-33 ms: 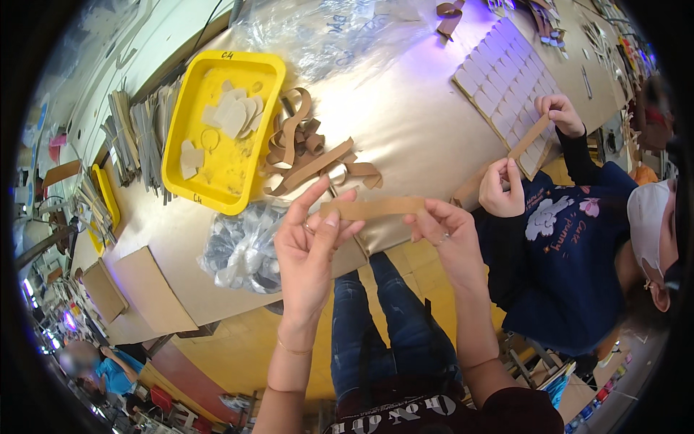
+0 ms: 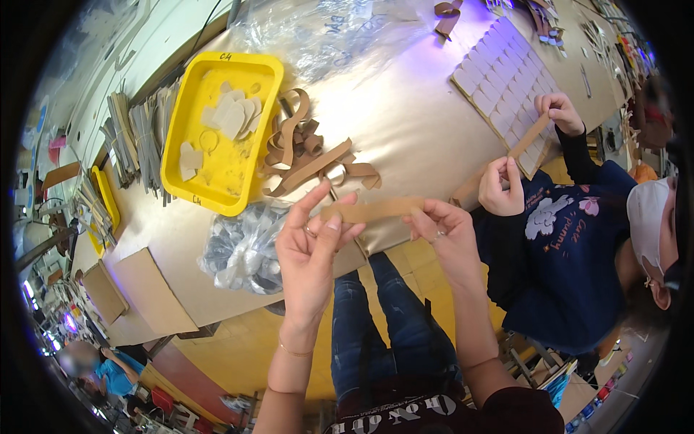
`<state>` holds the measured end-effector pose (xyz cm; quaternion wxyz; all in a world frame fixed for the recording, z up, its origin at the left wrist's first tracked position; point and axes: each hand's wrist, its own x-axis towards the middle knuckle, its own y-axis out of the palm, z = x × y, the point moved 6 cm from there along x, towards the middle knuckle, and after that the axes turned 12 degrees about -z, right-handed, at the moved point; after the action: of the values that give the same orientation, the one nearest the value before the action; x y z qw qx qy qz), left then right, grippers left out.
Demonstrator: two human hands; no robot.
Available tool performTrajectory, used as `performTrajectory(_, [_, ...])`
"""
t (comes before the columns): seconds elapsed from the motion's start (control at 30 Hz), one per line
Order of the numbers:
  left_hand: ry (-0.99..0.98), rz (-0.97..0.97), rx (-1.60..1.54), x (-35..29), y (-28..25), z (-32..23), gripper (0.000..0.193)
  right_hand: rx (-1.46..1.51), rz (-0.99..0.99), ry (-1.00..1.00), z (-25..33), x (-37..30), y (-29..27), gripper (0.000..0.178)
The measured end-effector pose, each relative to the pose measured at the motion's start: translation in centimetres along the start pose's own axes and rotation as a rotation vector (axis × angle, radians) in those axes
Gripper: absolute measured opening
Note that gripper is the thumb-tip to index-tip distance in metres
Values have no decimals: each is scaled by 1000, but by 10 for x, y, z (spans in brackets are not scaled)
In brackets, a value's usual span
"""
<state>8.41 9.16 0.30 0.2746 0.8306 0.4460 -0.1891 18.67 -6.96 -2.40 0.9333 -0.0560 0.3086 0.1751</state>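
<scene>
Brown strip [image 2: 376, 210] held level in the air at the near edge of the table [image 2: 405, 123], one end in each hand, just off that edge and above the lap. Left hand [image 2: 312, 249] below and nearer than the strip's left end: thumb and fingertips pinching that end, index finger raised, other fingers loosely spread. Right hand [image 2: 444, 235] at the strip's right end, thumb and first fingers closed on it, remaining fingers curled; ring visible on one finger. Strip spanning the gap between the two hands, flat, not touching the table. Pile of similar brown strips [image 2: 311, 155] lying on the table just beyond the held one, loose and curled. Yellow tray [image 2: 189, 170] left of that pile, holding pale flat cut pieces. Clear plastic bag [image 2: 242, 249] of grey parts at the near table edge, just left of the left hand, not touching it. Bundles of grey strips [image 2: 137, 141] left of the tray. Second person in a dark blue top [image 2: 571, 253] seated to the right of the strip, well apart from the right hand, their two hands holding another brown strip [image 2: 528, 137] over a board of pale tiles [image 2: 502, 79] on the table's right side.
</scene>
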Motion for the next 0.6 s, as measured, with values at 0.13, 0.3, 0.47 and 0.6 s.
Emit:
performTrajectory(0.13, [11,-85,87,-9,0,31,30,79,-112,-61,-20,22,-11,17])
performTrajectory(0.3, [-41,-95,231,-8,13,109,24,45,-434,-228,-43,32,-59,16])
performTrajectory(0.47, [-134,-31,279,-10,39,161,14,-248,-690,-494,-54,41,-84,18])
performTrajectory(0.6, [-147,18,355,-16,49,165,9,-141,-899,-584,-64,35,-100,18])
